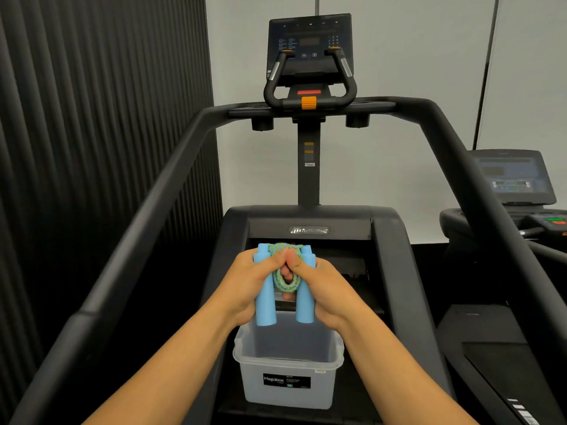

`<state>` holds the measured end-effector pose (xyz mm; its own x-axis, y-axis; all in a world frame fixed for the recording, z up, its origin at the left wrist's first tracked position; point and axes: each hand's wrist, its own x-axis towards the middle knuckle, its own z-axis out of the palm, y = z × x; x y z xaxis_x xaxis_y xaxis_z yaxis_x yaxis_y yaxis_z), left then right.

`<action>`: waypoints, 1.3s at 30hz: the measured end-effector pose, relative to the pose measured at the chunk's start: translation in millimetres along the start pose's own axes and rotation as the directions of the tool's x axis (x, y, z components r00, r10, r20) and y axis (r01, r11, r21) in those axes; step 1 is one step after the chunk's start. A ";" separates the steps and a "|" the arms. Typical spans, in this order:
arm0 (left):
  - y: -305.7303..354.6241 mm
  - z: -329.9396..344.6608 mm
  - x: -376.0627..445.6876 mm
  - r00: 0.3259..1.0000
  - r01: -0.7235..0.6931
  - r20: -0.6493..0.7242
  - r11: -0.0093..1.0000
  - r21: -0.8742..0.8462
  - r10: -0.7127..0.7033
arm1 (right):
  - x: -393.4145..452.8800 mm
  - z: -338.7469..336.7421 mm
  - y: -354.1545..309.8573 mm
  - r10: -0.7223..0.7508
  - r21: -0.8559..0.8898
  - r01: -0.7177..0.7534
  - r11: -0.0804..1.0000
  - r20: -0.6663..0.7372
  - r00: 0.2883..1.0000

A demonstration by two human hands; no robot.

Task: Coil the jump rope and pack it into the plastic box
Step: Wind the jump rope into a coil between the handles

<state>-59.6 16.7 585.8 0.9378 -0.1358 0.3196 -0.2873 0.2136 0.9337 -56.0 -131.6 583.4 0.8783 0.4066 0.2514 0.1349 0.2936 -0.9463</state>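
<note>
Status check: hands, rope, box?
Left hand and right hand both clamped on the coiled jump rope, handles side by side. Held above the open plastic box, not yet in. Nothing blocking the drop.

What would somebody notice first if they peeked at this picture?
Right in the middle, the left hand and the right hand squeeze a jump rope, with its light blue foam handles side by side and its blue-green cord bunched between them. Just below sits an open, see-through plastic box with a black label. Around it all stands a big black exercise machine, its console up top.
</note>
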 end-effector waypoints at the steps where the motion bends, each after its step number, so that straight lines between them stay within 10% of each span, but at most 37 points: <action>1: -1.2 1.7 -0.1 1.000 0.007 -0.013 1.000 -0.007 -0.008 | 0.1 -0.5 1.4 0.007 0.004 -0.006 1.000 -0.013 1.000; 12: -10.2 -2.1 -4.3 0.989 0.067 0.136 0.996 -0.056 -0.059 | -3.9 -12.8 7.8 0.131 0.064 -0.130 0.989 -0.006 0.991; 18: -13.8 -9.6 -3.7 1.000 0.023 0.006 0.984 0.177 -0.024 | -3.6 -16.9 11.9 0.083 -0.074 -0.083 0.994 -0.006 0.997; 30: -29.7 -9.7 5.4 0.984 0.035 -0.178 0.997 0.064 -0.023 | 3.3 -31.0 20.9 0.107 -0.018 -0.106 0.994 0.034 0.994; 39: -59.1 10.2 15.7 0.973 -0.001 -0.195 0.855 0.519 0.120 | 12.4 -62.4 35.4 0.107 -0.143 -0.112 0.983 -0.042 0.993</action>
<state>-29.9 -7.9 537.2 0.9163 0.0824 0.3919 -0.3482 -0.3193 0.8814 -11.7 -170.1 540.4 0.9064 0.3987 0.1395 0.0997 0.1190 -0.9879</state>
